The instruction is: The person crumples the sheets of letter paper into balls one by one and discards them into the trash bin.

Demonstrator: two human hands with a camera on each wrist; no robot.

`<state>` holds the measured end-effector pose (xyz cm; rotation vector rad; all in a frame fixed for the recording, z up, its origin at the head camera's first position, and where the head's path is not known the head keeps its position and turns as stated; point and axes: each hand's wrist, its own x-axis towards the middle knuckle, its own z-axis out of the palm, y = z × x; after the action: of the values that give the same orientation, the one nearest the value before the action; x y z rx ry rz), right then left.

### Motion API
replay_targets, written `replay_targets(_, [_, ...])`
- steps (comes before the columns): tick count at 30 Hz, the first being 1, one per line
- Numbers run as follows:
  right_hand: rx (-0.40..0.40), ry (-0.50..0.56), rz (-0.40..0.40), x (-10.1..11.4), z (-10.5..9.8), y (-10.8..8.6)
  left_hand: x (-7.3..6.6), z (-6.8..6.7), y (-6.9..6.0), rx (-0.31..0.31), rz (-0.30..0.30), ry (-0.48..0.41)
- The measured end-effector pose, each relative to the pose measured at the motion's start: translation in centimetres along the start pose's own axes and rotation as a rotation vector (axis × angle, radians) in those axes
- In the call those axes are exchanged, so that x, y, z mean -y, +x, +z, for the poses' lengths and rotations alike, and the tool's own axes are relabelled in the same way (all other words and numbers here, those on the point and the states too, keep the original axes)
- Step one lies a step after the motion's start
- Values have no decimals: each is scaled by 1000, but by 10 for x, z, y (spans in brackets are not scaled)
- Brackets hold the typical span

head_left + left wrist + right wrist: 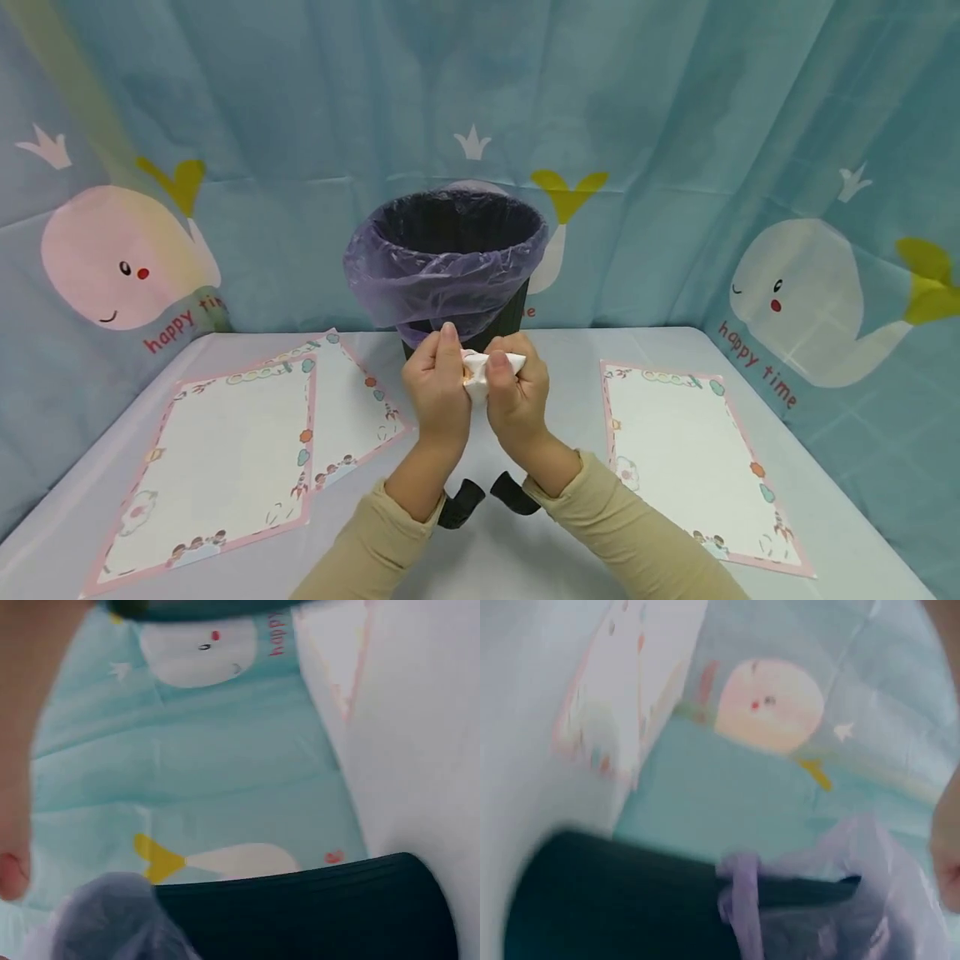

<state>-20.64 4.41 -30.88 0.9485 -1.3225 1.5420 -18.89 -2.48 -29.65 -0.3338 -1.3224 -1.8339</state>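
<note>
Only the head view showed the crumpled white paper (pixel 477 380), pinched tightly between the left grip (pixel 438 383) and right grip (pixel 521 392) in front of one black bin (pixel 512 321). The right wrist view alone revealed a bunched twist in its purple liner (pixel 745 907). Three pink-bordered sheets (pixel 232 442) lay on the counter (pixel 555 358), two overlapping. Forearms angled inward, thumbs uppermost.
</note>
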Motion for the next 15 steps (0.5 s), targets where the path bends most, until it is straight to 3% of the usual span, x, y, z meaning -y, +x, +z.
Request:
replay_targets(5, [-4, -54, 145, 1, -5, -7, 15, -3, -2, 37, 169, 114])
replay_targets(7, [40, -112, 182, 1, -10, -6, 19, -7, 0, 93, 232, 176])
replay_targets(9, [87, -167, 191, 0, -16, -2, 18, -13, 4, 183, 254, 323])
replay_targets(10, [110, -200, 183, 0, -19, 0, 16, -16, 5, 241, 234, 407])
replay_targets(12, [155, -241, 160, -1, -27, 6, 9, -21, 9, 393, 103, 542])
replay_targets(13, [184, -250, 138, -2, -31, 10, 5, -24, 11, 480, 0, 567])
replay_targets(15, [264, -230, 61, -5, -39, 16, -4, -26, 14, 634, -273, 479])
